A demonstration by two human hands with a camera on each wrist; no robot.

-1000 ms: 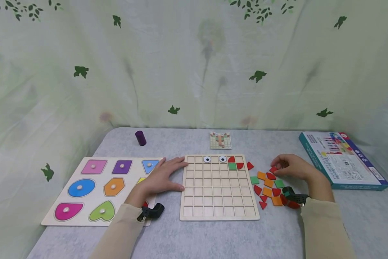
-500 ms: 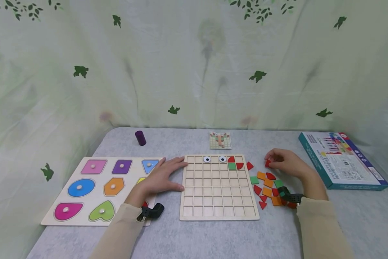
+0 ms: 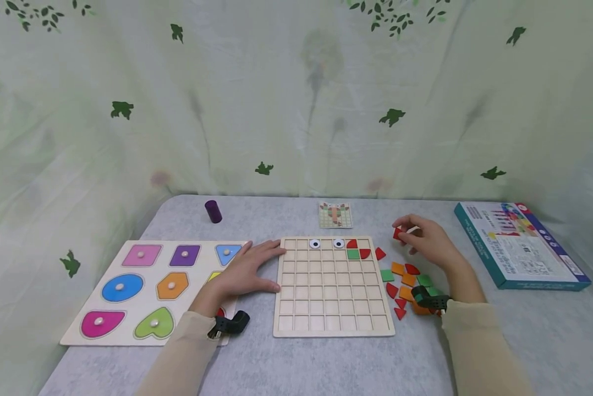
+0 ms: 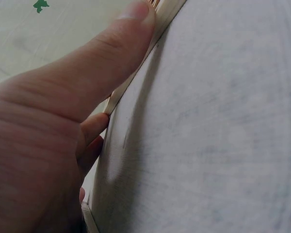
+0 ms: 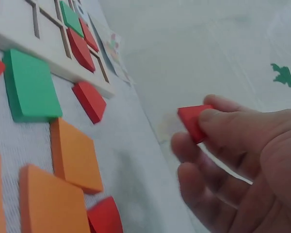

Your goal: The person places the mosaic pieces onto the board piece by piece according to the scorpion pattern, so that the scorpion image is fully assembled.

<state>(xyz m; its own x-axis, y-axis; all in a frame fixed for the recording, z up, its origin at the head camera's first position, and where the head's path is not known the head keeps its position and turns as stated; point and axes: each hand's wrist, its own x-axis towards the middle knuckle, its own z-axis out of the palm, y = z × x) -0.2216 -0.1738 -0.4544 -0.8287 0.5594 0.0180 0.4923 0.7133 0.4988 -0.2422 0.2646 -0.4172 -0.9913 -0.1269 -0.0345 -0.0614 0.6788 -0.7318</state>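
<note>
A wooden grid board [image 3: 333, 286] lies in the middle of the table. Its top rows hold two eye tiles, two red rounded tiles and a green square tile [image 3: 353, 254]. My left hand [image 3: 247, 273], fingers spread and fairly straight, touches the board's left edge with fingertips and thumb; the left wrist view shows the thumb [image 4: 131, 29] along that edge. Above the table, right of the board's top corner, my right hand [image 3: 429, 242] pinches a small red tile [image 5: 190, 119] between thumb and fingers. Part of that tile is hidden behind the thumb.
Loose red, orange and green tiles [image 3: 408, 279] lie right of the board, partly under my right wrist. A knob puzzle [image 3: 145, 300] sits at left, below my left forearm. Behind stand a purple cylinder [image 3: 213, 212] and a pattern card [image 3: 335, 215]; a box [image 3: 524, 247] lies at right.
My right hand has lifted the red tile from the loose pile and carried it left and toward the back. My left hand has stayed at the board's edge.
</note>
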